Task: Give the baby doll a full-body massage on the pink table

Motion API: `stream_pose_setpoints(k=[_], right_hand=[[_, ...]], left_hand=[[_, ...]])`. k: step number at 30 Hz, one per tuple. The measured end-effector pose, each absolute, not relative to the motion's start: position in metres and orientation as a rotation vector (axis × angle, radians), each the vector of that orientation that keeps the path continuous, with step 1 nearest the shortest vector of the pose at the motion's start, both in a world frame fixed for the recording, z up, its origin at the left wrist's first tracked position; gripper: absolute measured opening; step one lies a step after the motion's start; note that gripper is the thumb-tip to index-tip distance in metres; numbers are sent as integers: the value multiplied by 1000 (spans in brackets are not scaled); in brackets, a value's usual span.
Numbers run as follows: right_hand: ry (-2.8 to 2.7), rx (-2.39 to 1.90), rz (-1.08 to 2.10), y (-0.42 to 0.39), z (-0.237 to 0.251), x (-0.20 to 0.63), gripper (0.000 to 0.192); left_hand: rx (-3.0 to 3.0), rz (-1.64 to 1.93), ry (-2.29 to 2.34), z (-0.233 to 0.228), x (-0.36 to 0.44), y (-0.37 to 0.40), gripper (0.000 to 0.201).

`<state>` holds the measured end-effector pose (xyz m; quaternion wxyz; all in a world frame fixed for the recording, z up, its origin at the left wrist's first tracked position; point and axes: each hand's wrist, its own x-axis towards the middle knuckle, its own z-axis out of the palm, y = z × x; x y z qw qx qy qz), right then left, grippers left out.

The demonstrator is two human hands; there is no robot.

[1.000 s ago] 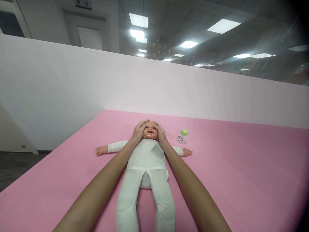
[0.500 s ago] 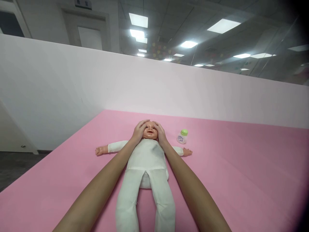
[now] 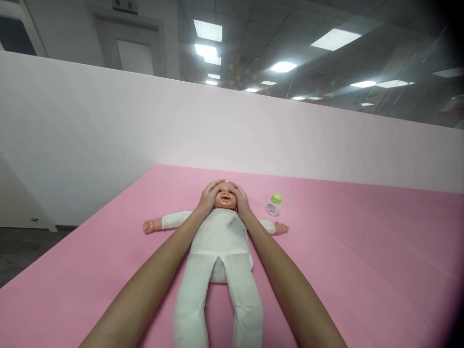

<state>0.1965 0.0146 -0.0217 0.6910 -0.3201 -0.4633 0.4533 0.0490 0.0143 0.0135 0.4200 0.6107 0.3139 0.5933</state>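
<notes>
A baby doll [image 3: 221,232] with a white cloth body lies on its back on the pink table surface [image 3: 344,251], arms stretched out to both sides. My left hand [image 3: 209,197] lies flat along the left side of the doll's head [image 3: 225,195], fingertips near the top of the forehead. On the other side, my right hand [image 3: 240,198] rests the same way, its fingers extended over the temple. Both palms touch the head without wrapping round it. The sides of the head and part of the eyes are hidden under my fingers.
A small clear bottle with a green cap [image 3: 274,205] stands right of the doll's head, near its outstretched hand. Behind the table rises a white partition [image 3: 253,130]. The table's left edge slants away above a dark floor [image 3: 21,251].
</notes>
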Motion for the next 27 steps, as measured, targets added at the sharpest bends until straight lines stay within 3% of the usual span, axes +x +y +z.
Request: stream_pose_setpoints(k=[27], right_hand=[[-1053, -715, 998, 12, -20, 197, 41]], left_hand=[[1551, 1480, 784, 14, 49, 14, 36]])
